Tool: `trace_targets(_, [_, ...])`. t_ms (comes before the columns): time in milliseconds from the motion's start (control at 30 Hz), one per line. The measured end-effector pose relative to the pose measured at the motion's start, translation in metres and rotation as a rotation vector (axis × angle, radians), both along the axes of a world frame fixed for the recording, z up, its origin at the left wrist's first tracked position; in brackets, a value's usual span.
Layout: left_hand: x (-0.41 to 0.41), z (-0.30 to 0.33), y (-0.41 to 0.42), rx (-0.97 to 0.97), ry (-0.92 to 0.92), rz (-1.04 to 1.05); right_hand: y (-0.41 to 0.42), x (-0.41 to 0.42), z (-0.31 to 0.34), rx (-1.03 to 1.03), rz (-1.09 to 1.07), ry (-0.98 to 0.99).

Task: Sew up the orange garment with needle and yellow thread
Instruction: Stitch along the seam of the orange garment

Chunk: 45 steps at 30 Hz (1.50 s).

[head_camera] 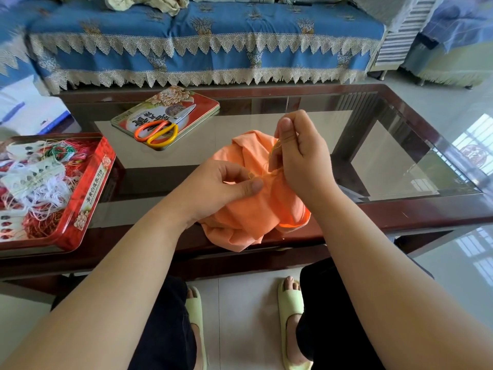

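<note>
We hold the crumpled orange cloth garment (250,209) over the near edge of the glass-topped wooden table (266,121). Our left hand (213,188) pinches a fold between thumb and curled fingers; our right hand (301,158) pinches the thin yellow thread (273,152) (the needle itself is too small to see), fingers closed.

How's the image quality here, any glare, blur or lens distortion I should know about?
Head view: bright daylight with window glare on the glass table and the floor at right; wide-angle bending curves the sofa and table edges; the yellow thread and any needle are too fine to resolve between the right hand and left hand on the orange garment.
</note>
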State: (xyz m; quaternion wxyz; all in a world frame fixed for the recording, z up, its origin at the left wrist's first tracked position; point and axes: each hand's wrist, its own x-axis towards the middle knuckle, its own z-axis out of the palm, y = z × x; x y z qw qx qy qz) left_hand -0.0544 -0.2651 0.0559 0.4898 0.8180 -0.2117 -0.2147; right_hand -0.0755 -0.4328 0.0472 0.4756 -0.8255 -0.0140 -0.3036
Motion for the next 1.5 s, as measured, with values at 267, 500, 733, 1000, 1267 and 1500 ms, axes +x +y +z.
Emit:
trace_targets(267, [0.002, -0.011, -0.004, 0.183, 0.016, -0.25, -0.027, 0.034, 0.026, 0.46, 0.058, 0.196])
trace_targets(500, [0.002, -0.019, -0.012, 0.304, 0.062, -0.467, -0.034, 0.048, 0.013, 1.032, 0.239, 0.369])
trace_targets(733, [0.0, -0.027, -0.019, 0.416, 0.109, -0.546, -0.036, 0.048, 0.008, 1.186, 0.349, 0.315])
trace_targets(1000, [0.0, -0.023, -0.019, 0.407, 0.14, -0.545, -0.035, 0.044, 0.009, 1.136, 0.304, 0.193])
trace_targets(1267, [0.002, -0.024, -0.02, 0.287, 0.086, -0.383, 0.01, 0.017, 0.017, 1.136, 0.822, 0.389])
trace_targets(1500, [0.004, -0.022, -0.014, 0.135, -0.003, -0.139, 0.024, -0.006, 0.017, 0.631, 0.696, 0.515])
